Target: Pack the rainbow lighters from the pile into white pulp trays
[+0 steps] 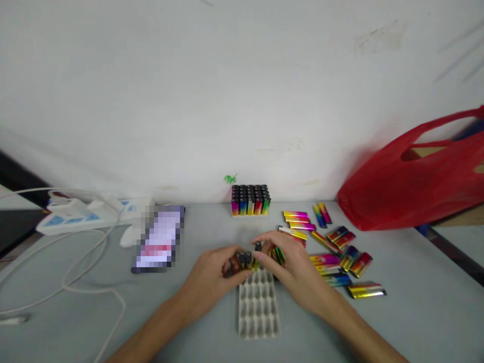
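Note:
A pale tray (259, 307) with rows of slots lies in front of me, its near rows unfilled. At its far end my left hand (216, 272) is closed around two upright lighters (245, 258) with black tops. Beside them, my right hand (289, 257) pinches another black-topped lighter (258, 246) over the tray's far end. The lower parts of these lighters are hidden by fingers. Against the wall stands a full block of upright colourful lighters (250, 200).
Loose shiny lighters (327, 262) lie scattered to the right. A red bag (412, 181) rests at the back right. On the left are a phone (159, 239), a power strip (75, 217) and a looping white cable (64, 272).

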Motion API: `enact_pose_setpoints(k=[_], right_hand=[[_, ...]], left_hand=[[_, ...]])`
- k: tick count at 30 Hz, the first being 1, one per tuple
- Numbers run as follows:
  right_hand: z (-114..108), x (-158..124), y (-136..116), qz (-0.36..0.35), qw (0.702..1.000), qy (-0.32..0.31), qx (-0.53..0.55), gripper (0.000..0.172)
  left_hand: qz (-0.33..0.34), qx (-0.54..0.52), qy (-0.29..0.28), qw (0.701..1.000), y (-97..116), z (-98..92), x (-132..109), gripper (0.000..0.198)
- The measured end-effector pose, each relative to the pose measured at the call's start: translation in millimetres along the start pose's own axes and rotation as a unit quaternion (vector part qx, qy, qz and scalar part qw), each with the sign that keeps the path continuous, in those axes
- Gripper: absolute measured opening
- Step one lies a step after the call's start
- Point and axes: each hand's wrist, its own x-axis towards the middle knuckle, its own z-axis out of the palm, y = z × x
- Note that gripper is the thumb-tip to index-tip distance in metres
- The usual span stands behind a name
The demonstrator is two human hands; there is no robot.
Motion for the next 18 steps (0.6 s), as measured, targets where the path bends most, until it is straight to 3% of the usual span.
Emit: enact_pose_setpoints(k=[4,7,9,12,18], right_hand=[[-3.4,-1.1,-4.2,-0.036,0.999,-0.007,-0.029,0.023],[-6.9,0.7,-1.3,-0.014,0.996,0.047,-0.077,0.029],[-10.6,2.8,3.1,0.021,0.987,0.082,-0.136,0.024],[-16.9,6.0,8.9,0.071,0.964,0.088,-0.242,0.013],[-21.2,6.4,2.4,0.12,0.903,0.046,-0.411,0.018]], left_hand=[[0.0,-0.007,0.001,1.0,-0.7,1.2,-0.1,0.03],[-0.004,0.001,0.001,1.0,-0.2,1.1,-0.1,0.031],[-0.004,0.005,0.0,1.0,-0.1,0.8,-0.2,0.032],[-0.007,0.006,-0.001,1.0,0.3,0.5,-0.3,0.033],[-0.011,0.009,0.001,1.0,1.0,0.2,-0.4,0.032]])
